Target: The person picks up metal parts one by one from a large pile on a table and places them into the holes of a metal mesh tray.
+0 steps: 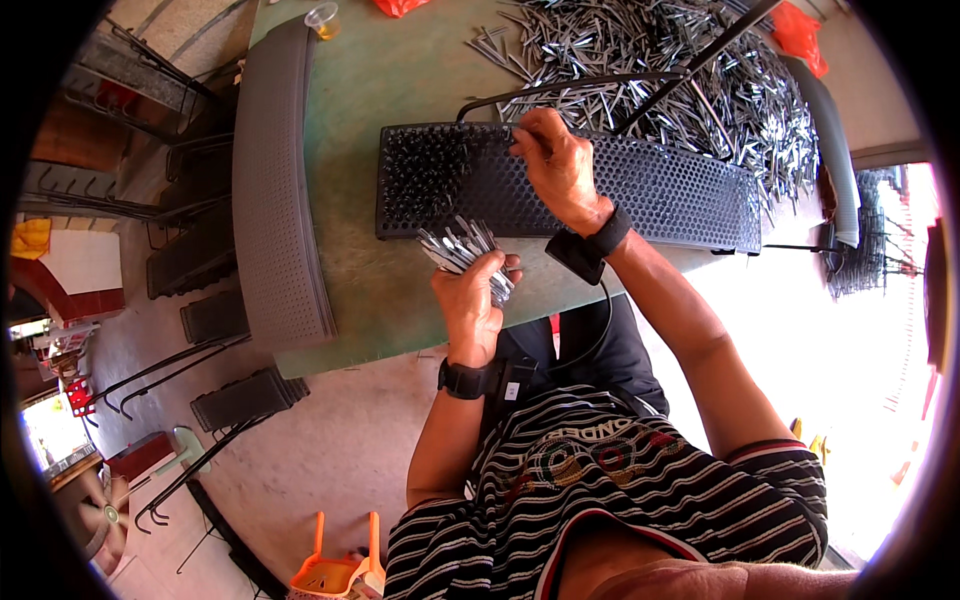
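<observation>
On the green desk [400, 90] a long black perforated panel [650, 190] lies crosswise, its left end already filled with pins; a loose heap of metal pins [700, 70] lies behind it. Each pin is best seated upright, hole by hole, rows kept unbroken. The right hand [560, 165] rests on the panel, fingers pinched together at a hole, apparently on one pin; the left hand [470, 300], just before the panel, is clamped on a fanned bundle of pins [460, 245]

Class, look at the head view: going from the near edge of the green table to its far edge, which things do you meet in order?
Left hand gripping a bundle of metal pins → black perforated panel with the right hand on it → big heap of loose metal pins → small clear cup at the far edge of the green table.
</observation>
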Demonstrator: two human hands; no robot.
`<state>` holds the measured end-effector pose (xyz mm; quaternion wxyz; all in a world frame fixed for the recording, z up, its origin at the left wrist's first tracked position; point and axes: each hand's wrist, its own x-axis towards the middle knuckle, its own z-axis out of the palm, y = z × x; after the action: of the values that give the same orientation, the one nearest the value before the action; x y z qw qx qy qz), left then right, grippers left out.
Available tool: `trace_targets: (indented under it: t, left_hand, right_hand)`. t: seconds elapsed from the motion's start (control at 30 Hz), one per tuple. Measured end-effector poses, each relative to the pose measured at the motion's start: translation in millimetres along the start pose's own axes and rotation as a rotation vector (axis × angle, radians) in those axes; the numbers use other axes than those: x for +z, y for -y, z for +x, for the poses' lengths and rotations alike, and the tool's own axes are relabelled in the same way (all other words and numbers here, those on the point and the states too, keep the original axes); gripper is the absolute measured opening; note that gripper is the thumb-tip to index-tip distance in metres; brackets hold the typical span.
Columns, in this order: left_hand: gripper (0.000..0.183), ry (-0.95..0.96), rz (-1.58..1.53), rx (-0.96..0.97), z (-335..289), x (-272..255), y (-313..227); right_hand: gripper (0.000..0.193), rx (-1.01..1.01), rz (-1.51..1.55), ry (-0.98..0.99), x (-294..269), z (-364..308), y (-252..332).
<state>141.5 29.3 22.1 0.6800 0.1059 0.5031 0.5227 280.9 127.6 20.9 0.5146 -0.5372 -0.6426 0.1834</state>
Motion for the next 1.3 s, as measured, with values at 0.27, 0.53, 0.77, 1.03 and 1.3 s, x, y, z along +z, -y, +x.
trace_targets:
  t: [0.27, 0.53, 0.77, 1.03, 1.3]
  left_hand:
    - [0.018, -0.03, 0.002, 0.006, -2, 2, -3]
    - [0.019, -0.027, -0.006, 0.011, -1, -1, -3]
    - [0.02, 0.037, 0.018, 0.001, 1, 2, -3]
    - [0.018, 0.027, 0.063, 0.027, -1, -2, 1]
    - [0.012, 0.001, 0.067, 0.01, 0, -5, 0]
  right_hand:
    - [0.008, -0.02, -0.046, 0.067, -1, 2, 2]
    - [0.007, -0.155, -0.408, 0.1, -9, 5, 14]
    - [0.01, 0.533, 0.137, 0.557, -23, -18, 35]
    - [0.009, 0.17, 0.148, 0.014, -1, -4, 29]
    - [0.007, 0.074, 0.083, 0.039, 12, -4, 10]
